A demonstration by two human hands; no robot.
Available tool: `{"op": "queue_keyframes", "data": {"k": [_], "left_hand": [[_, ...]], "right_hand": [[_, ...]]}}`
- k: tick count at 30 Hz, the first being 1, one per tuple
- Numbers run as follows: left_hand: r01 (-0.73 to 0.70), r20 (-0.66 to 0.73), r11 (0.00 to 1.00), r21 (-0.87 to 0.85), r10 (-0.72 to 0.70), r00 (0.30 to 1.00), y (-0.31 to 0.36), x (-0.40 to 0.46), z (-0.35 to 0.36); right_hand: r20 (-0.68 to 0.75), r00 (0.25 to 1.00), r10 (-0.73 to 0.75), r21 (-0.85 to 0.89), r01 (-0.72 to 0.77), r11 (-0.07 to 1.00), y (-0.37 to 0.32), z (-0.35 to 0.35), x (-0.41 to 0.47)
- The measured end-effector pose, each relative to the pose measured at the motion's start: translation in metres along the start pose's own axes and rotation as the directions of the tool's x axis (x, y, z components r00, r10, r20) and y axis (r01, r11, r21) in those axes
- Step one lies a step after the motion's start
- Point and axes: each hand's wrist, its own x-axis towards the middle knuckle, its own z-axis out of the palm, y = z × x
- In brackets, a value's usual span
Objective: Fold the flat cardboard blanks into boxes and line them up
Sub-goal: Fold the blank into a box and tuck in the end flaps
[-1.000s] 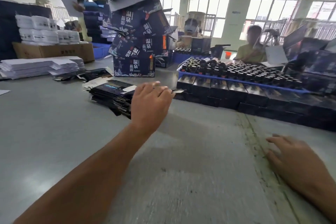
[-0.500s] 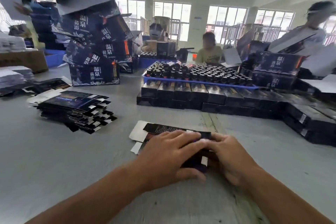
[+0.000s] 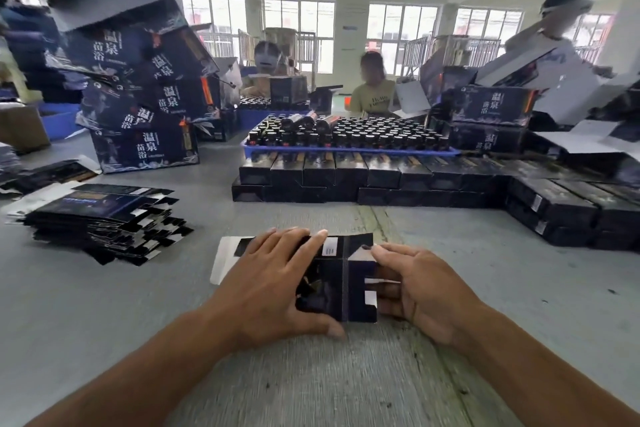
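A dark cardboard blank (image 3: 341, 282) with white flaps lies on the grey table in front of me. My left hand (image 3: 273, 282) presses on its left half, thumb under the near edge. Its right end flaps are gripped by my right hand (image 3: 420, 289). The blank's middle is partly raised into a box shape. A stack of flat dark blanks (image 3: 100, 218) sits to the left. Rows of folded dark boxes (image 3: 377, 180) line the table beyond my hands and run on to the right (image 3: 568, 210).
A blue tray (image 3: 349, 150) of dark bottles stands on the box rows. Large printed cartons (image 3: 145, 100) are piled high at the back left, more (image 3: 490, 114) at the back right. Three people work across the table.
My left hand took a blank from the stack and brought it to the table in front of me. Both hands now hold it, and it has opened up more than half a second ago.
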Motion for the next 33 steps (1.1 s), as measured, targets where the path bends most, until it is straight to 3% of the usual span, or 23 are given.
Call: {"op": "queue_keyframes", "data": {"k": [3,9,22,33], "left_hand": [[0.015,-0.041,1.000,0.010,-0.015,0.999,0.000,-0.001,-0.005],[-0.002,-0.253,0.996,0.094,0.026,0.967,0.000,-0.002,-0.013],[-0.050,-0.260,0.998,0.043,0.060,0.964,0.006,-0.006,-0.021],[-0.169,-0.298,0.973,0.158,0.210,0.931,0.006,-0.004,-0.024]], "right_hand": [[-0.020,1.000,0.003,-0.007,-0.004,1.000,-0.001,0.000,-0.002],[-0.008,1.000,-0.018,-0.023,0.018,1.000,0.001,0.000,-0.002],[0.030,0.967,-0.253,-0.266,0.252,0.931,0.003,0.004,-0.008],[0.117,0.964,-0.239,-0.303,0.264,0.916,0.001,0.006,-0.012]]}}
